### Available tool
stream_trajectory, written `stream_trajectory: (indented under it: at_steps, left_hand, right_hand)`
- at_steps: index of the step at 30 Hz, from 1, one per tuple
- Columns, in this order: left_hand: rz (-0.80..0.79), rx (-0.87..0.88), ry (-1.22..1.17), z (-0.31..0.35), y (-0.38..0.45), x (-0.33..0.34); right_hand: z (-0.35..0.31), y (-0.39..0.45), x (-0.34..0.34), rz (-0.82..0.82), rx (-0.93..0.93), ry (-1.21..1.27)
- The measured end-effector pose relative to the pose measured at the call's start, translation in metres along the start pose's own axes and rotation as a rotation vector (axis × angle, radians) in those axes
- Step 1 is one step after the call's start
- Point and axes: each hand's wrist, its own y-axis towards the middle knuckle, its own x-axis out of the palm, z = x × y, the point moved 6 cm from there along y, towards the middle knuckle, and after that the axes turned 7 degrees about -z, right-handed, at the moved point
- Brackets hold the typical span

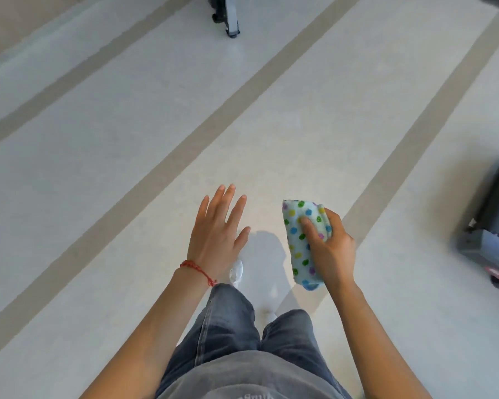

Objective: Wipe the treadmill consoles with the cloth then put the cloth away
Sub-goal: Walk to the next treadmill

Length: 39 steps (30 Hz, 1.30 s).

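Cloth: I saw the polka-dot cloth folded into a long pad and carried in the air above the floor, in front of the person's right leg.

Right hand: the right hand was clamped around the cloth's right edge, thumb across the top face and fingers wrapped behind it (a firm carrying grip, I judged, not a wiping one).

Left hand: the left hand was empty, fingers spread and palm down, near the cloth but apart from it.

Long axis: the cloth ran away from the body, its far end up by the fingertips and tipped slightly to the left, its near end hanging down beside the wrist.

Nearer hand: the right, since it already had the cloth; the left would have had to cross over to share it.

Consoles: I could see none. Only the low end of one machine base showed far ahead, and a dark treadmill base sat at the right edge, well apart from both hands.

Bearing: the closer machine lay to the right of the cloth, on the same side as the holding hand.

Step, as I judged it: walking across the striped floor with the cloth, either between machines or to stow it; I could not tell which.
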Motion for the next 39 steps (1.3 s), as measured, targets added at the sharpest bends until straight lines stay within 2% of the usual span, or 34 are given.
stream_trajectory:
  at_steps: [7, 12, 18, 27, 39]
  left_hand:
    - [-0.088, 0.254, -0.011, -0.022, 0.128, 0.001]
    - [-0.117, 0.342, -0.046, -0.008, 0.210, 0.012]
    - [-0.119, 0.433, -0.035, 0.039, 0.315, 0.035]
    - [-0.109, 0.501, -0.032, 0.127, 0.497, 0.041]
    - [-0.088, 0.672, -0.047, 0.228, 0.735, 0.074]
  right_hand:
    - [-0.018, 0.059, -0.015, 0.228, 0.158, 0.094]
    - [-0.022, 0.102, -0.047, 0.334, 0.176, 0.168]
    - [-0.021, 0.186, -0.105, 0.428, 0.203, 0.147]
    - [-0.031, 0.332, -0.229, 0.483, 0.217, 0.156]
    - [-0.031, 0.511, -0.352, 0.615, 0.299, 0.246]
